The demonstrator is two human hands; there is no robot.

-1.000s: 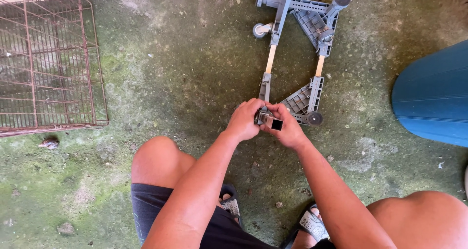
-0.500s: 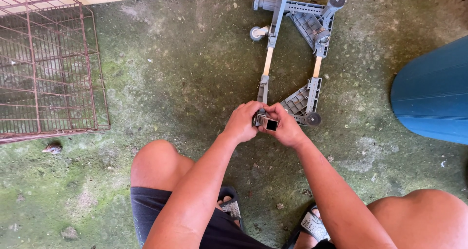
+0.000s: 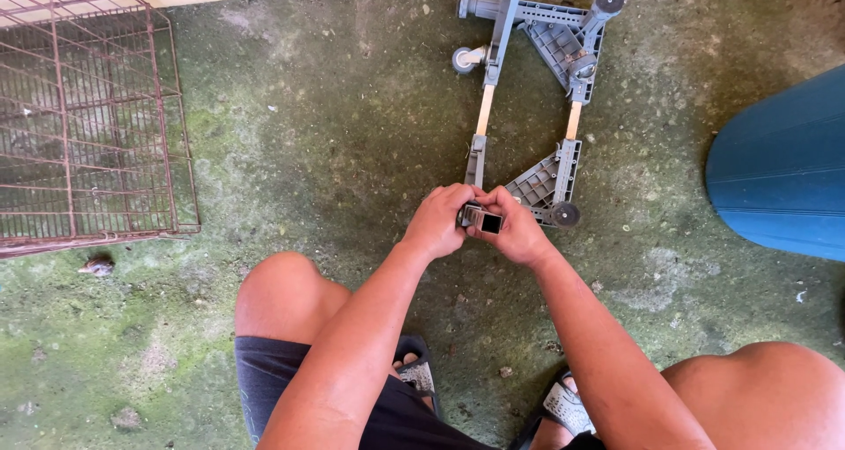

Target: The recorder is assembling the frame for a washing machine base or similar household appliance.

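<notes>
Hardly anything has shifted since a moment ago: both hands sit at the same spot over the near end of the grey frame (image 3: 528,89), and only the small grey fitting (image 3: 481,220) between them has turned a little, its dark square opening now facing more squarely upward than it did a second back. To my eye that means the work is a slow, fiddly adjustment of this one piece, not a move to a new place. The left hand (image 3: 438,221) has its fingers curled closed around the fitting's left side, and the right hand (image 3: 518,230) pinches the right side with thumb and fingers closed on it; the piece is held just above the floor (image 3: 334,151), right beside the frame's near left rail end. Counting what lies about: one frame, with two pale wooden-looking bars joining its grey plastic parts, three wheels that I can see on it, and two ribbed triangular corner plates. One rusty wire cage (image 3: 88,115) stands at the floor's far left corner, one blue rounded thing (image 3: 779,173) at the right edge, and one small pebble-like lump (image 3: 95,266) lies just before the cage. Two knees and two sandalled feet frame the near edge.
</notes>
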